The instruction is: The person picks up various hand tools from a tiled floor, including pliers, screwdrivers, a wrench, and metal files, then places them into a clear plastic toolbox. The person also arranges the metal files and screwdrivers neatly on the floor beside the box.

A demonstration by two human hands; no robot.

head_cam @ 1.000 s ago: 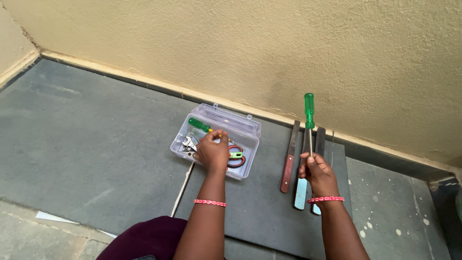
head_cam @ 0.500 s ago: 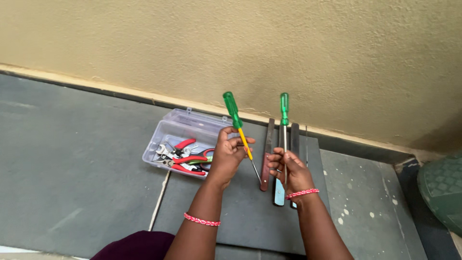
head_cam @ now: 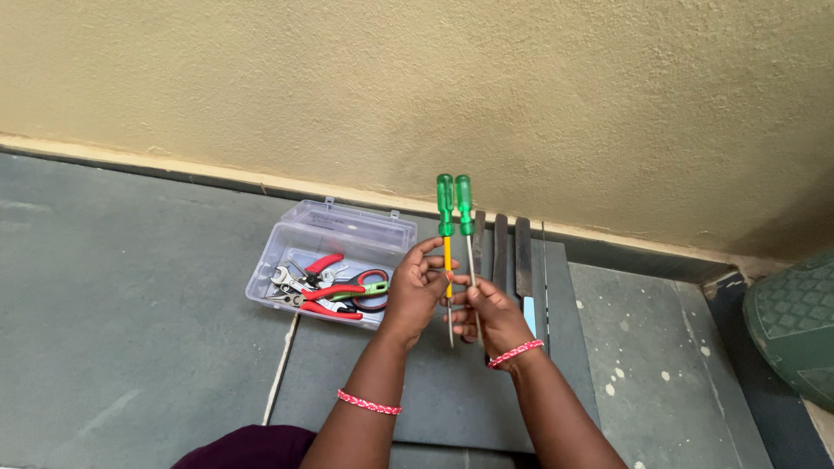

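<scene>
Head view: left hand [head_cam: 415,291] and right hand [head_cam: 492,314] each pinch a screwdriver shaft, handles up; loose grip risks dropping one.

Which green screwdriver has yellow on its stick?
The green-handled screwdriver in the left hand; the other green-handled one, in the right hand, has a bare metal shaft.

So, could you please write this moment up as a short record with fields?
left hand: holds yellow-shaft screwdriver, handle up
right hand: holds bare-shaft screwdriver, handle up
screwdrivers: side by side, green handles level
box: clear, open, left of the hands, holding red pliers and spanners
files: flat on the dark mat, behind the hands
wall: beige, rough
</scene>
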